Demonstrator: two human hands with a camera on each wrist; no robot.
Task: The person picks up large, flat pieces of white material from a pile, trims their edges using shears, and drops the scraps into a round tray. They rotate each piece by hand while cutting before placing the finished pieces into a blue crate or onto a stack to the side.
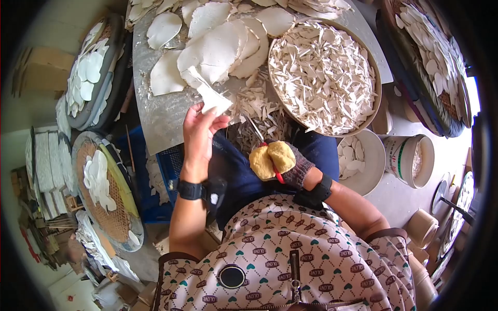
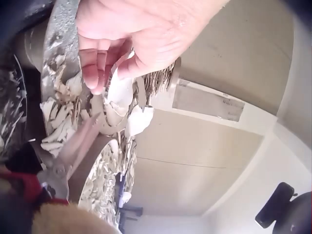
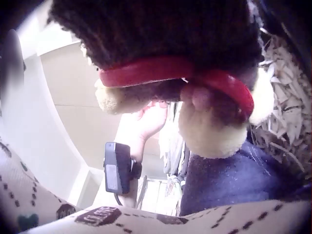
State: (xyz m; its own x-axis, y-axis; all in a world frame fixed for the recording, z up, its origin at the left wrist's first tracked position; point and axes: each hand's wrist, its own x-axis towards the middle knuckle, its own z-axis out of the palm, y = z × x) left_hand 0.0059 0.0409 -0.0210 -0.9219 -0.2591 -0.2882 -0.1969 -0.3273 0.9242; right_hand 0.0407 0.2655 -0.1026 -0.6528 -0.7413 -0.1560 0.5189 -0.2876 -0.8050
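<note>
Between thumb and fingers, the bare left hand (image 1: 199, 136) pinches a white flat piece (image 1: 213, 99); the left wrist view shows this piece (image 2: 120, 90) under the thumb. The right hand (image 1: 296, 165) wears a dark knitted glove with yellow padding (image 1: 272, 159) and grips red-handled scissors (image 1: 280, 178). Their blades (image 2: 78, 146) point toward the held piece, apart from it, in the left wrist view. Red handles (image 3: 146, 71) curve around the gloved hand in the right wrist view. Large white sheets (image 1: 212, 52) lie stacked on the metal table (image 1: 150, 111) beyond the left hand.
A round tray (image 1: 378, 78) heaped with white slivers stands at the table's right. A bowl (image 1: 381, 155) with white pieces and a bucket (image 1: 394, 158) are on the floor at right. Round woven trays (image 1: 116, 223) stand at left, beside a blue crate (image 1: 136, 150).
</note>
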